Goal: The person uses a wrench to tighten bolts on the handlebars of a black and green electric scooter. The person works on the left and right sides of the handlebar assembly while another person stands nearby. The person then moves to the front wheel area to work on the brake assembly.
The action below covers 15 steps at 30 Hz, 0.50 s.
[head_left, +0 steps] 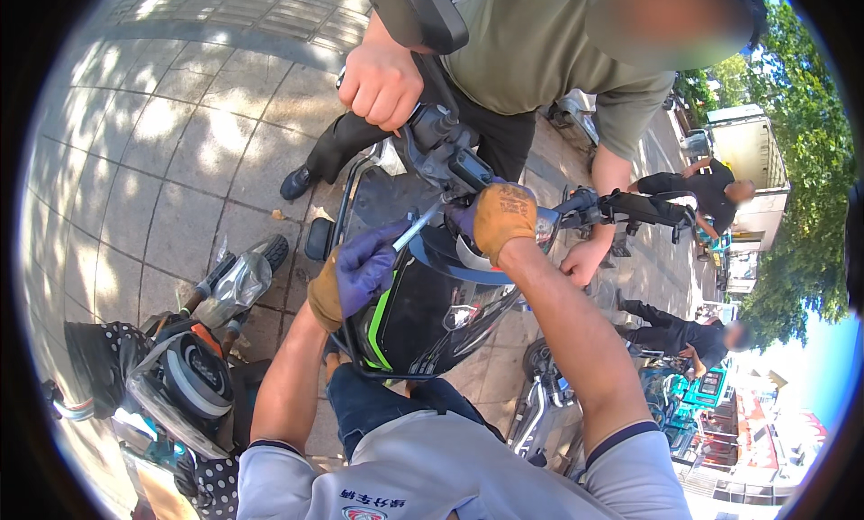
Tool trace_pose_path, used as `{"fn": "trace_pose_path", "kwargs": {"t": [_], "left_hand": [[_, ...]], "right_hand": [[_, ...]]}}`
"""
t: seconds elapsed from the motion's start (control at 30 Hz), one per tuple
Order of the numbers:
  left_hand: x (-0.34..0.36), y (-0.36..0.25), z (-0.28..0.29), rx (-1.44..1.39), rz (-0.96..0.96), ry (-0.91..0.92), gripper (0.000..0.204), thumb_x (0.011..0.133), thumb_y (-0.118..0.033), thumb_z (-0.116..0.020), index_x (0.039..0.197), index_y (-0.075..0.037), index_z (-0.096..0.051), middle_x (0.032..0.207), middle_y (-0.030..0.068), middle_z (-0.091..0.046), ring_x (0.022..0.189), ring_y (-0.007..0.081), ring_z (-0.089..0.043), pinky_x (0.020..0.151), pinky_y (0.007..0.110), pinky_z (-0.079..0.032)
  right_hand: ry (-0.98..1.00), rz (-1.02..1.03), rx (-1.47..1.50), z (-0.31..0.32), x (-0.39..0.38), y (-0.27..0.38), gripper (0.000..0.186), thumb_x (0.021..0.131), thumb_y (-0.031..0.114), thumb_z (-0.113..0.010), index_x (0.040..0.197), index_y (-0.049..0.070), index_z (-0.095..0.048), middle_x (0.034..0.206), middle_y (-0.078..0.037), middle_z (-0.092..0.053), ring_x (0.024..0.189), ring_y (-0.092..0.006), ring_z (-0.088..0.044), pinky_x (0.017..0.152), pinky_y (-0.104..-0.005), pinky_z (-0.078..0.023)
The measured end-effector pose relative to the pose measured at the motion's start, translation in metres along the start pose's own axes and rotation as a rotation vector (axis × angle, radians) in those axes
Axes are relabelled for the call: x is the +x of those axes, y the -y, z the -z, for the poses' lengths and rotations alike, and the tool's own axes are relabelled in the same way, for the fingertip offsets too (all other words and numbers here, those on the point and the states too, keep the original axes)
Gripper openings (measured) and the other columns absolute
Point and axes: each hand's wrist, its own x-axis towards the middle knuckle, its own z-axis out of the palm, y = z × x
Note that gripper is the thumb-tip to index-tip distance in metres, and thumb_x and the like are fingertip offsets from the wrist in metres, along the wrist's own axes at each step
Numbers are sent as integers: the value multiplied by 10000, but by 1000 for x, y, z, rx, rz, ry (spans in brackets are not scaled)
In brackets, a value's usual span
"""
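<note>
2 gloved hands at the front of a black-and-green scooter (pixel 441 317).
A slim pale-blue tool (pixel 416 230) is held in the left hand (pixel 364 266), fingers closed around it, its far end angled up toward the handlebar (pixel 438 128). The right hand (pixel 504 218) is placed just below the handlebar, fingers curled; whether anything is gripped cannot be told. The handlebar's left side is grasped by another person's fist (pixel 382 85).

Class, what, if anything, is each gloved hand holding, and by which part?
The left hand grips a silvery rod-like tool by its near end. The right hand is at the scooter; whether it holds anything cannot be told.
</note>
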Motion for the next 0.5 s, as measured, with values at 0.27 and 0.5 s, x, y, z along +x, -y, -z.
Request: {"fn": "trace_pose_path", "kwargs": {"t": [0.27, 0.5], "left_hand": [[-16, 73, -153, 42, -52, -452, 455, 1051, -65, -503, 1503, -22, -476, 792, 21, -596, 672, 73, -538, 600, 270, -479], [-26, 65, -124, -396, 243, -434, 366, 1056, -57, -530, 1418, -14, -549, 787, -39, -494, 657, 58, -493, 598, 237, -435]], "right_hand": [[-34, 35, -78, -6, -4, -3, 595, 879, 634, -627, 980, 74, -802, 937, -195, -767, 881, -386, -741, 803, -453, -574], [-10, 16, -21, 0, -2, -5, 667, 839, 700, -653, 995, 69, -799, 950, -193, -768, 901, -379, -741, 821, -452, -572]]}}
